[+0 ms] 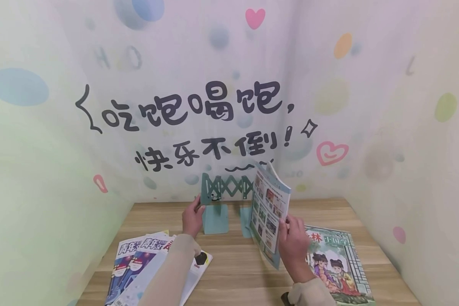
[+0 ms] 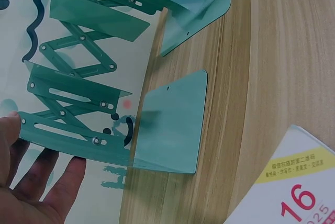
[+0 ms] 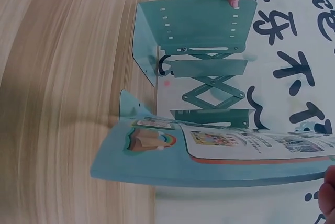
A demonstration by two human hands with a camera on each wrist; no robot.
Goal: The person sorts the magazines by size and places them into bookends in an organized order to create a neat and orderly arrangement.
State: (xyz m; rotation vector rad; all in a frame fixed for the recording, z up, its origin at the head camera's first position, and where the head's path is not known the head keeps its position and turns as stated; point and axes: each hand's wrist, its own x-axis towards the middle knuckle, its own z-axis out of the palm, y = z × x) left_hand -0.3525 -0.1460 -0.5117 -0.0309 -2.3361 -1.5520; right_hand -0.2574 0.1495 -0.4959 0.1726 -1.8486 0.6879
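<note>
A green metal expandable bookend (image 1: 216,219) with crisscross bars stands at the back of the table. My left hand (image 1: 193,219) pinches the upright plate at its left end, thumb on one side and fingers on the other, as the left wrist view shows. In my right hand (image 1: 293,242) is a thin magazine (image 1: 267,208) with a light-blue cover, gripped by its near edge and held upright. It stands at the bookend's right end, hiding part of that end. In the right wrist view, the magazine (image 3: 209,174) crosses in front of the bookend (image 3: 204,25).
Several overlapping magazines (image 1: 128,265) lie at the left of the wooden table (image 1: 237,276). Another magazine (image 1: 340,267), its green cover showing two drawn children, lies at the right behind my right hand. A printed curtain (image 1: 214,55) rises right behind the bookend.
</note>
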